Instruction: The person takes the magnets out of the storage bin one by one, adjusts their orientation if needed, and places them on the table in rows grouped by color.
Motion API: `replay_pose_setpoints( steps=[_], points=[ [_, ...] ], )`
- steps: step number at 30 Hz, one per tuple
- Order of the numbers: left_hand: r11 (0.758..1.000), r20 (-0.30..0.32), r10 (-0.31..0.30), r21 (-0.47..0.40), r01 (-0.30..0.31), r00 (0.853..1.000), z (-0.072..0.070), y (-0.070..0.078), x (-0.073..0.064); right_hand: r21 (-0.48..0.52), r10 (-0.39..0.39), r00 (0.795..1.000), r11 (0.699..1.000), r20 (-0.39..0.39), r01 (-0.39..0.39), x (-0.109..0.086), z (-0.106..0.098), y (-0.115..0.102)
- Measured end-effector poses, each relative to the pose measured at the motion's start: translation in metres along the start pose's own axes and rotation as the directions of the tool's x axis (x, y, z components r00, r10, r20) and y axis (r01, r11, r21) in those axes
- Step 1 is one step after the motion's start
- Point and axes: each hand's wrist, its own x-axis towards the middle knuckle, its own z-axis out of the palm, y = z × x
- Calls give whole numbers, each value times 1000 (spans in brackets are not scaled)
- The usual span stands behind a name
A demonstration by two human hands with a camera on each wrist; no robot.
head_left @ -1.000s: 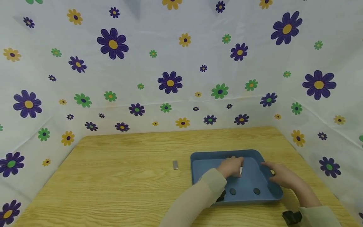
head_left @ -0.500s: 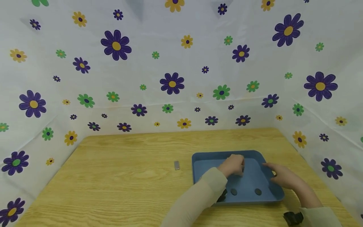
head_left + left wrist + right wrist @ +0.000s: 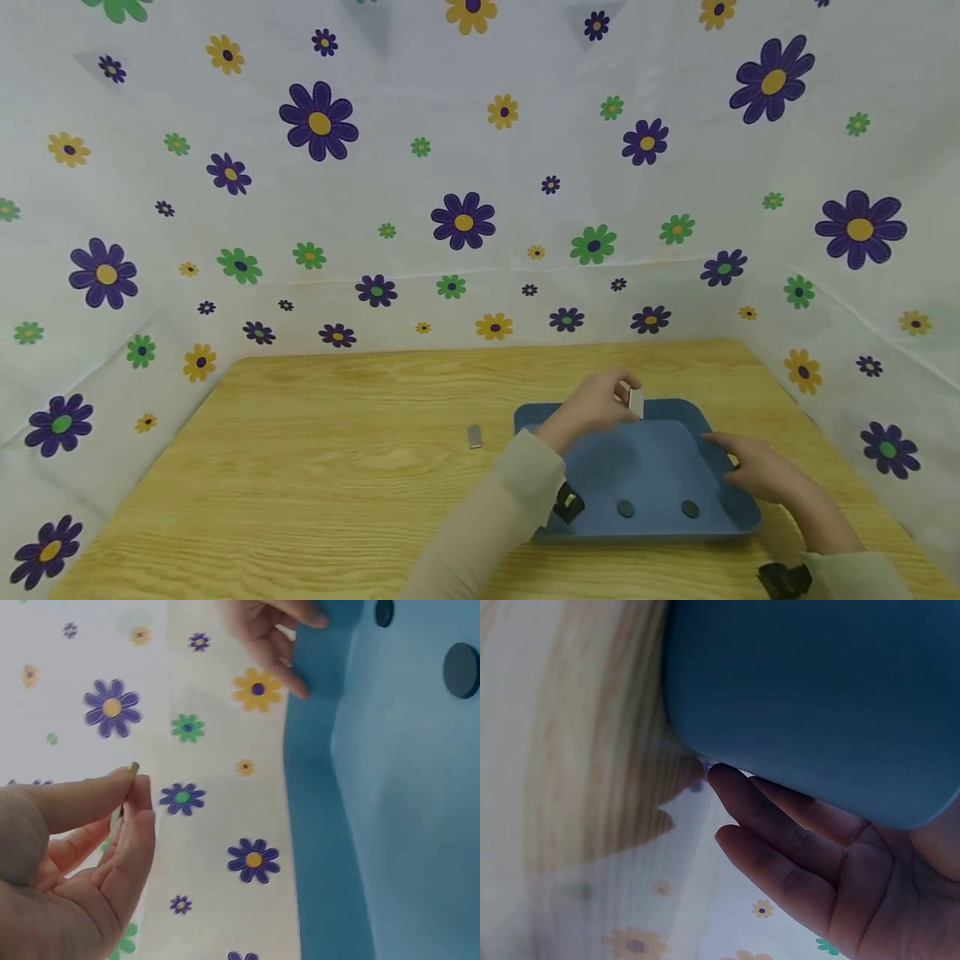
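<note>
My left hand (image 3: 592, 406) pinches a small flat pale rectangular piece (image 3: 636, 403) above the far side of the blue tray (image 3: 637, 540). In the left wrist view the piece (image 3: 134, 769) appears edge-on between the thumb and fingers; its exact kind cannot be told. My right hand (image 3: 765, 471) holds the tray's right wall. In the right wrist view its fingers (image 3: 780, 832) lie along the outside of the wall, with the thumb hidden behind the tray. Two dark round discs, a left one (image 3: 626, 508) and a right one (image 3: 691, 509), lie on the tray floor near its front.
A small grey rectangular piece (image 3: 474, 437) lies on the wooden table (image 3: 315, 475) left of the tray. Flower-patterned white cloth (image 3: 405, 192) encloses the table at the back and sides.
My left hand has risen from the tray floor to above its far rim, bringing the pale piece up with it. The right hand stays at the tray's right wall.
</note>
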Motion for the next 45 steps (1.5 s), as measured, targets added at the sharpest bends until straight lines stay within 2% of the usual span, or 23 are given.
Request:
replay_pose_setpoints(
  steps=[3, 6, 10, 15, 23, 28, 32, 38, 42, 45],
  points=[
    [992, -39, 16, -122, -20, 999, -12, -3, -6, -11, 0, 1000, 1000, 4, 0, 0, 0, 1],
    [975, -69, 31, -219, -46, 997, -23, -11, -13, 8, 8, 1000, 1000, 14, -8, 2, 0, 2],
    [960, -105, 26, -275, -55, 994, -41, -27, -28, 44, 2, 999, 999, 36, -4, 5, 2, 2],
    [962, -136, 28, -264, -63, 990, -63, -50, -45, 30, -21, 999, 999, 25, 20, 6, 3, 4],
    [968, -190, -46, -253, -4, 981, -94, -87, -72, -10, -48, 999, 999, 11, 48, 5, 1, 6],
    [973, -211, -63, -232, 13, 975, -109, -113, -88, -8, -44, 999, 999, 23, 44, 6, 1, 8],
    [975, -223, -83, -218, 34, 971, -118, -129, -99, -4, -32, 999, 999, 33, 32, 6, 0, 7],
    [977, -278, -126, -201, 70, 952, -129, -149, -114, -1, -23, 999, 1000, 39, 23, 5, -1, 7],
    [973, -311, -170, -203, 109, 935, -135, -160, -122, -1, -27, 999, 1000, 46, 27, 6, -1, 7],
    [974, -326, -197, -174, 146, 925, -140, -167, -127, 2, -33, 999, 999, 43, 33, 7, 0, 9]
  ],
)
